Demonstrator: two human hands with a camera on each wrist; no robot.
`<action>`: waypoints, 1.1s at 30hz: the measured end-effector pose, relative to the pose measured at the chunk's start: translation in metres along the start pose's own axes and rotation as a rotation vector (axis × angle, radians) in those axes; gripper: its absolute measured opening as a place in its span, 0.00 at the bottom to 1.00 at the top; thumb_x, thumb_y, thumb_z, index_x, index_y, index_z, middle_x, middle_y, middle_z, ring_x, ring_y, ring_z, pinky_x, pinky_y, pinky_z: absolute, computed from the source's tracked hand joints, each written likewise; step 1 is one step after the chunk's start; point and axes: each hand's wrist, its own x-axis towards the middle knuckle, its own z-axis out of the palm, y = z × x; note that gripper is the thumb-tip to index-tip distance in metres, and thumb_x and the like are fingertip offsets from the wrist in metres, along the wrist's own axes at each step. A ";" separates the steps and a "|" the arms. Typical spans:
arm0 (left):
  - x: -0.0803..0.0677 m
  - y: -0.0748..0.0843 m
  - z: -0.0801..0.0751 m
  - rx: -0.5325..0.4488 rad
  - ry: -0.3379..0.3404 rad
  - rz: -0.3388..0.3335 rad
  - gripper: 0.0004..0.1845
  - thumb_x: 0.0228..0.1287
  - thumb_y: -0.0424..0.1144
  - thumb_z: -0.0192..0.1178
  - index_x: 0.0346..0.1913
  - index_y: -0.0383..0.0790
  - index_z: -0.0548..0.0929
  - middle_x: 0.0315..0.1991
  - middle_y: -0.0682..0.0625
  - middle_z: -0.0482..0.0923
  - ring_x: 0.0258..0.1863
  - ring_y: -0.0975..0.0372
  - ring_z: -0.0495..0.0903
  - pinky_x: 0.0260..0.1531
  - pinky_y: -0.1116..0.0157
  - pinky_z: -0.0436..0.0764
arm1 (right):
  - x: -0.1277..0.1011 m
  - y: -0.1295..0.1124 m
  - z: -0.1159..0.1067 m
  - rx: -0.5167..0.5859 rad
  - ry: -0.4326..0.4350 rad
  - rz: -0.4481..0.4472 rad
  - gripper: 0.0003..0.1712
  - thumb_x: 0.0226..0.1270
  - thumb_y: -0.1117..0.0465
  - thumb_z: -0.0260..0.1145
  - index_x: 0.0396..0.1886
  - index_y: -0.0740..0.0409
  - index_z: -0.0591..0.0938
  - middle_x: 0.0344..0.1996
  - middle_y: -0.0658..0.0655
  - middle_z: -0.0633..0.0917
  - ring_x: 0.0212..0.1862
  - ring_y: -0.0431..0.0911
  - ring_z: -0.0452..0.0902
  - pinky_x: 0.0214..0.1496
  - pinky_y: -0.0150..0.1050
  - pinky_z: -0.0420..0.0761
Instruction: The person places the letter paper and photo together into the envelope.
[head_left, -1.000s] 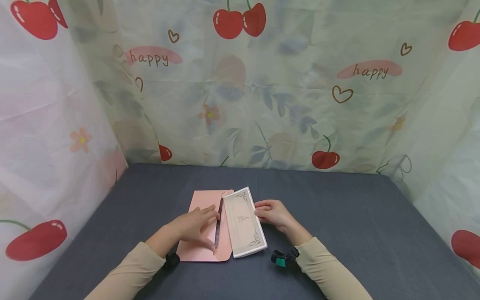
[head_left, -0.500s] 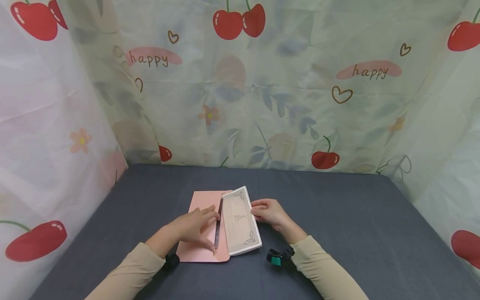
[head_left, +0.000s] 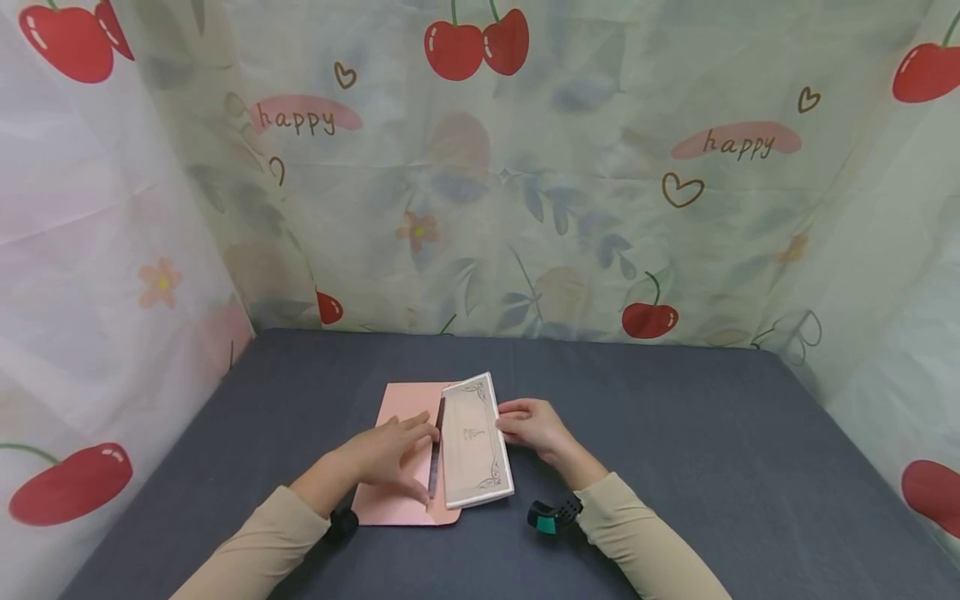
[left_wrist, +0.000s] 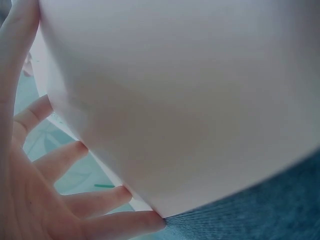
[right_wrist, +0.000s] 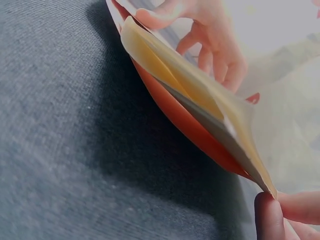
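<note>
A pink envelope (head_left: 401, 458) lies on the grey tablecloth (head_left: 675, 433), its opening a dark slit facing right. My left hand (head_left: 386, 457) rests on it with fingers stretched out, fingertips at the slit; in the left wrist view the envelope (left_wrist: 175, 100) fills the frame beside those fingers (left_wrist: 75, 200). A white card (head_left: 475, 446) with an ornate border sits partly inside the opening. My right hand (head_left: 528, 425) pinches its right edge. The right wrist view shows the card (right_wrist: 200, 97) between the envelope's layers (right_wrist: 192, 127) and a right fingertip (right_wrist: 270, 215).
Curtains printed with cherries and "happy" (head_left: 480, 167) wall the table at the back and both sides. Bare grey cloth stretches to the right of my hands. A wrist camera (head_left: 551, 517) sits on my right sleeve.
The card has slid left, further into the envelope, and my right hand moved left with it. My left hand has stayed on the envelope.
</note>
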 end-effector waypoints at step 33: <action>0.000 0.001 -0.001 -0.020 -0.017 -0.039 0.37 0.38 0.66 0.70 0.52 0.57 0.69 0.73 0.44 0.55 0.65 0.33 0.59 0.59 0.40 0.65 | -0.009 -0.004 0.017 0.018 -0.027 -0.011 0.17 0.56 0.74 0.64 0.46 0.74 0.76 0.30 0.59 0.86 0.28 0.37 0.80 0.34 0.35 0.84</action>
